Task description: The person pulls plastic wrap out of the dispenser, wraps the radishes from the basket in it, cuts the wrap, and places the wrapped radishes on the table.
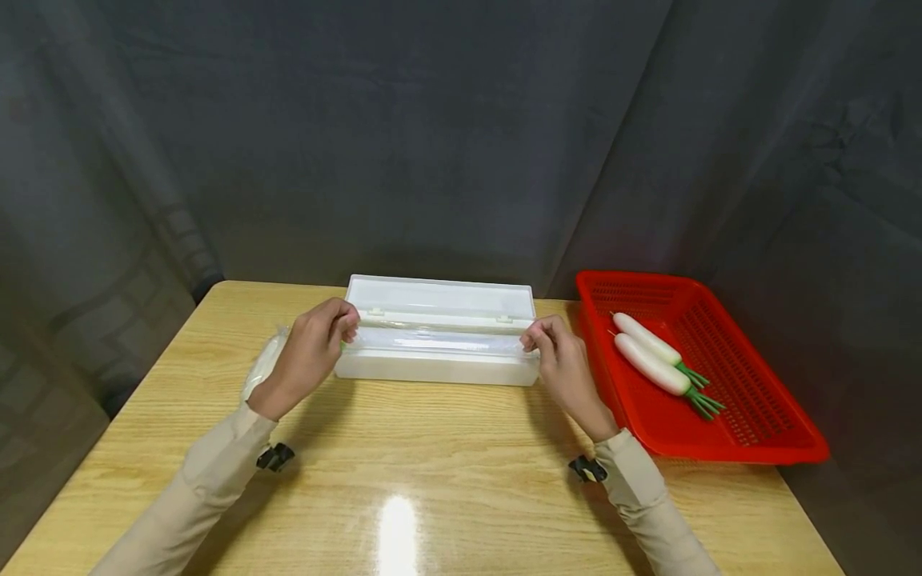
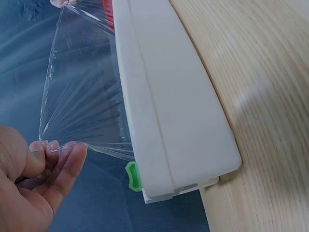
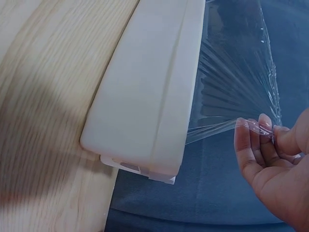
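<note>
A clear sheet of plastic wrap (image 2: pixel 89 87) stretches up from a white wrap dispenser box (image 1: pixel 435 368), whose lid (image 1: pixel 441 296) stands raised at the back. My left hand (image 1: pixel 314 346) pinches one corner of the wrap between thumb and fingers, above the box's left end. The opposite corner is pinched by my right hand (image 1: pixel 564 364) at the right end. Wrinkles fan out from both corners in the wrist views. A green slider (image 2: pixel 133 176) sticks out at the box's left end.
Right of the box, a red plastic basket (image 1: pixel 781 400) holds two white radishes (image 1: pixel 651 364) with green stems. Behind my left wrist lies a pale, plastic-wrapped item (image 1: pixel 265 362), partly hidden. The wooden table (image 1: pixel 446 480) ends at a dark curtain (image 1: pixel 403 144).
</note>
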`<state>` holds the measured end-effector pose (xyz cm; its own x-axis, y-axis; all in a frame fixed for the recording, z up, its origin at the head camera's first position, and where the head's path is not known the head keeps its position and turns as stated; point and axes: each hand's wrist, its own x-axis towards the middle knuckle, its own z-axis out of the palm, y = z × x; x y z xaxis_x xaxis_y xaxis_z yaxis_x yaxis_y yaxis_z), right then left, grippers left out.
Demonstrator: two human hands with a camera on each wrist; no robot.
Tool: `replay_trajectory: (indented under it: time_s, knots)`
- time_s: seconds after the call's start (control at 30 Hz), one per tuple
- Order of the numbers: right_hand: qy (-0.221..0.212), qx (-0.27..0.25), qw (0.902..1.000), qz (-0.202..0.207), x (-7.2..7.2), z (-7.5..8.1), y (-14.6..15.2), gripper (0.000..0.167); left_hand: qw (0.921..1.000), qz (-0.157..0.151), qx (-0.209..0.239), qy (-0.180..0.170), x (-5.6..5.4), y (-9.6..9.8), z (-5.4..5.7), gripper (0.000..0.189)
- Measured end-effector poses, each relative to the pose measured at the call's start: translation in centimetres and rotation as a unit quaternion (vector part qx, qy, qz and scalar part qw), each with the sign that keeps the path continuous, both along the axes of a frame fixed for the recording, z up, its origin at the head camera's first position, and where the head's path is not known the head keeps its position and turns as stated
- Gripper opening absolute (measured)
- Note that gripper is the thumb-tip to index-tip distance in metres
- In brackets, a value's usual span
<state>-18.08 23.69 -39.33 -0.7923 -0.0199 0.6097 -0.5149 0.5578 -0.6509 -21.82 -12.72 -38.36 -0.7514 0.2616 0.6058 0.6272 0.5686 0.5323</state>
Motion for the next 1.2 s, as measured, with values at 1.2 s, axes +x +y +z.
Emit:
replay_trajectory:
  time_s: [1.2]
  knots:
    - [0.01, -0.031, 0.9994, 0.007, 2.1, 2.4, 0.2, 0.005, 0.9979, 0.002, 0.03, 0.057, 2.7, -0.2, 1.7, 0.005]
